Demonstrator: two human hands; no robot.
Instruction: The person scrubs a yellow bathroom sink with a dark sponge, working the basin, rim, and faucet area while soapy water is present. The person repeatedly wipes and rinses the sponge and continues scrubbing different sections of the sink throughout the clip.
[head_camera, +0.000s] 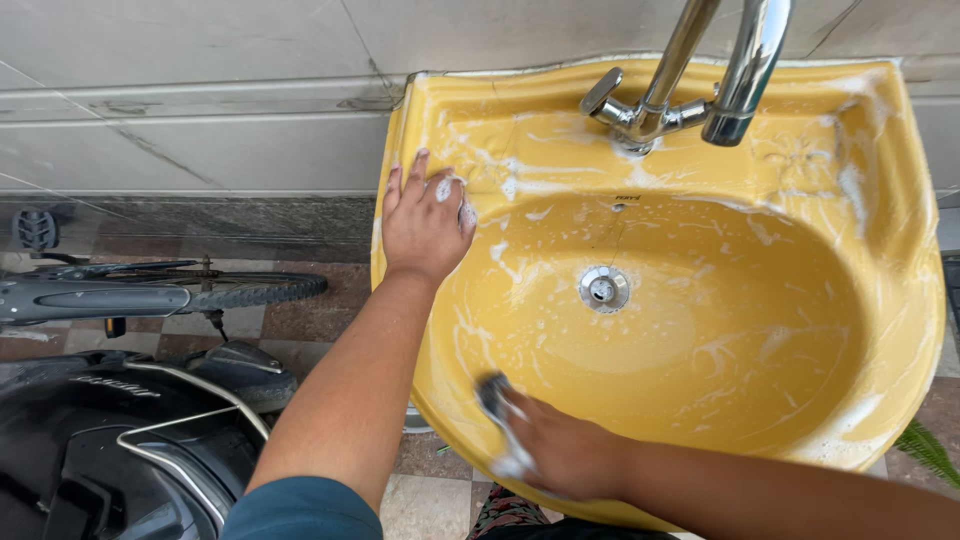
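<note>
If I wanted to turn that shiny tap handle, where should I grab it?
Probably by the free end of the short lever handle, which sticks out to the left of the tap. Come from the left and above: the spout is on its right, and the sink back ledge is below.

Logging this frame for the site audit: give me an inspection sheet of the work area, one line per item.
Surface: yellow sink, streaked with white soap suds across bowl and rim.
Job's things: dark scrubber with foam, pressed on the sink's near rim; drain open, metal.
Clutter: nothing seen in the bowl.
Fingers: left hand flat on the left rim, fingers spread, suds on it; right hand closed around the scrubber.
Cables: nothing seen.
Surroundings: chrome tap above the back rim; tiled wall; bicycle wheel and a black scooter on the tiled floor at left; green leaves at right.
</note>
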